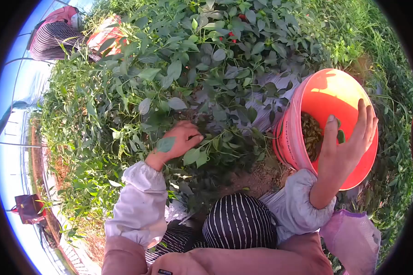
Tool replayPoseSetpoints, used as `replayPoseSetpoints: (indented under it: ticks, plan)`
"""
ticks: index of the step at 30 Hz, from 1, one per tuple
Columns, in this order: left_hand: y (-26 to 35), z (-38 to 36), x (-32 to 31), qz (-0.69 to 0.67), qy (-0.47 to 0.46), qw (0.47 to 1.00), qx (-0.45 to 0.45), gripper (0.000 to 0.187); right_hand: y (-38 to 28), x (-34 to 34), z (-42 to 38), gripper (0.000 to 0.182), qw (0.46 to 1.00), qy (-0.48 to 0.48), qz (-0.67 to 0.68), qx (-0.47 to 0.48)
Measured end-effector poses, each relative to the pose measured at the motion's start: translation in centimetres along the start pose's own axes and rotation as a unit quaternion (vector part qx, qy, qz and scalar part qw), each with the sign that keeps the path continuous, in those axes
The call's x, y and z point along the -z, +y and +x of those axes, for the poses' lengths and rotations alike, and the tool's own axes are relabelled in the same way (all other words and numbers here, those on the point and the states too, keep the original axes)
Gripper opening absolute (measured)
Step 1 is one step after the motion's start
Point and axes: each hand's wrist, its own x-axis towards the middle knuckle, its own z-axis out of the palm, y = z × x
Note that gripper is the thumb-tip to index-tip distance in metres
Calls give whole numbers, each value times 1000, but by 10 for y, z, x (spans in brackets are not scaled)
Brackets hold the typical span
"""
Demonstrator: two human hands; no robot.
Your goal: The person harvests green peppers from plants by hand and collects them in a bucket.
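My left hand is among the leaves of a pepper plant, its fingers curled in beside a leafy stem. What it holds, if anything, is hidden. Inside the mouth of a red bucket, my right hand has its fingers spread. Small green peppers show between its thumb and fingers and look loose, not gripped. A heap of small greenish-brown peppers lies in the bucket.
Another person bends over the plants at the upper left, by a red and white sack. A pink mesh bag is at the lower right. My striped knee is in front. Red peppers hang farther back.
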Motion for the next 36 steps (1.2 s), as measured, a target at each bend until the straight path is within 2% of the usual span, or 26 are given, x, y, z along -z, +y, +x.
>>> replayPoseSetpoints:
  ticks: [1,2,3,4,5,7,8,9,11,12,14,16,17,23,24,26,28,29,30,31,32,33,34,35,36]
  plan:
    - [3,-5,-3,3,43,999,-8,21,1,2,0,23,992,12,-112,51]
    - [4,-8,-5,4,41,999,-10,21,-8,2,-10,23,996,13,84,-5]
    - [4,-13,-6,23,30,999,-14,21,-18,0,-22,22,959,12,277,-62]
    - [4,-17,-7,43,19,999,-17,22,-24,-7,-39,22,892,-68,439,-78]
    - [6,-19,-7,44,17,999,-18,22,-31,-20,-60,21,793,-142,586,-90]
    - [12,-23,-3,78,-14,997,-4,22,-47,-68,-93,17,787,-282,536,-117]
    - [15,-25,-3,78,-14,997,-2,22,-47,-102,-116,17,673,-310,602,-298]
    - [17,-25,-3,84,-30,996,2,22,-47,-140,-139,17,524,-322,637,-465]
    - [19,-27,-5,91,-47,995,7,22,-32,-212,-179,21,393,-225,637,-624]
    - [19,-26,-6,98,-51,994,-1,22,-31,-241,-187,21,391,-222,638,-625]
    - [15,-24,-13,108,-57,992,-11,23,-31,-287,-190,26,354,-289,615,-643]
    - [13,-26,-20,113,-12,993,-13,22,-41,-312,-190,30,506,-303,676,-441]
    - [12,-25,-20,117,-13,993,-14,22,-42,-316,-189,30,505,-300,678,-443]
    - [24,-23,-11,96,-17,995,15,23,-59,-294,-136,36,261,-447,775,-364]
    - [20,-24,-14,92,-8,996,16,24,-63,-278,-116,47,240,-415,815,-326]
    - [22,-25,-15,86,0,996,15,26,-68,-249,-89,48,193,-284,899,-271]
    - [29,-26,-10,-131,20,979,155,31,-58,-230,-68,48,179,-310,889,-285]
    - [29,-20,-12,-131,18,980,152,31,-56,-223,-61,48,164,-335,879,-298]
    - [28,-9,-14,-9,124,989,79,36,-59,-220,-59,40,186,-332,873,-306]
    - [30,5,-10,114,228,967,3,42,-60,-222,-59,40,188,-331,873,-304]
    - [30,17,-2,-102,191,967,131,47,-62,-224,-61,37,188,-346,855,-337]
    - [23,30,1,-204,239,940,132,45,-64,-226,-62,34,186,-361,835,-371]
    - [22,42,9,-304,284,900,131,43,-67,-225,-63,29,213,-358,819,-395]
    - [22,49,16,-303,286,900,130,43,-70,-224,-64,29,212,-358,820,-393]
    - [36,56,33,-449,272,839,144,42,-73,-225,-67,28,217,-352,820,-396]
